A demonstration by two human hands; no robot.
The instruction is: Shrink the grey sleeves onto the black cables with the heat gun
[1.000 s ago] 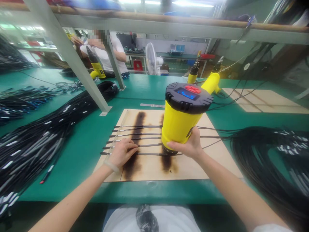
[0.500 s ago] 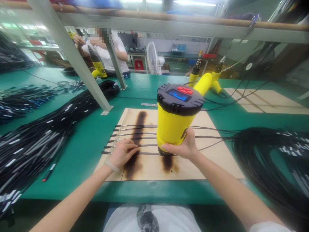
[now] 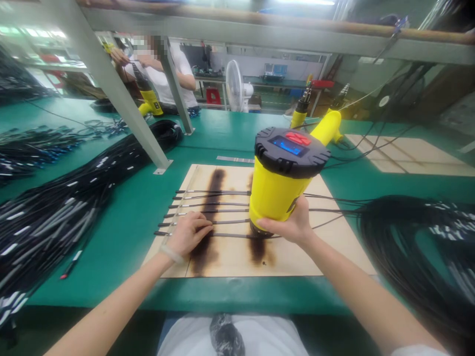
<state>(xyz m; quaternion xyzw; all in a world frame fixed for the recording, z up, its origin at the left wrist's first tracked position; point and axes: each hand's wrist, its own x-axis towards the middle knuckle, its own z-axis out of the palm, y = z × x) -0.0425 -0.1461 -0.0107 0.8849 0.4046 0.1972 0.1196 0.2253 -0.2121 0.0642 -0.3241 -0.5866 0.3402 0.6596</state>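
My right hand (image 3: 293, 222) is wrapped round the body of a yellow heat gun (image 3: 280, 193) with a black cap and a blue display. The gun stands nozzle-down over several thin black-and-grey cables (image 3: 232, 203) lying side by side across a pale wooden board (image 3: 297, 259). The gun's body hides the nozzle tip and the cable parts below it. To the left, my left hand (image 3: 189, 232) has thumb and fingers pinched on one of the nearer cables, over a dark scorched band (image 3: 204, 254). The cables' black ends stick out past the board's left edge.
A thick bundle of black cables (image 3: 81, 193) covers the left of the green table (image 3: 241, 291). Coiled cable (image 3: 386, 237) lies at the right. A slanted metal post (image 3: 122, 99) rises behind. Other yellow heat guns (image 3: 299, 118) stand farther back, and a person (image 3: 181, 74) works opposite.
My right hand has shifted the heat gun slightly to the right along the cables, uncovering more of them on its left. My left hand has stayed almost in place.
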